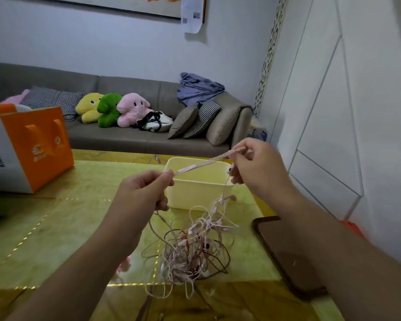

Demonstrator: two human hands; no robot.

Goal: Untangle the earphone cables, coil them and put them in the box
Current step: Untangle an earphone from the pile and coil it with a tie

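Head view: both hands, left and right, pinch one taut earphone cable above the box; tangle lies before it.

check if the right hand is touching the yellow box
Apart: the head view shows the right hand raised above the yellow box, pinching a stretched cable.

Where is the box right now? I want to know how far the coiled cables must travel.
In the head view the pale yellow box stands on the table right of centre, just beyond the tangled cables and under the stretched cable.
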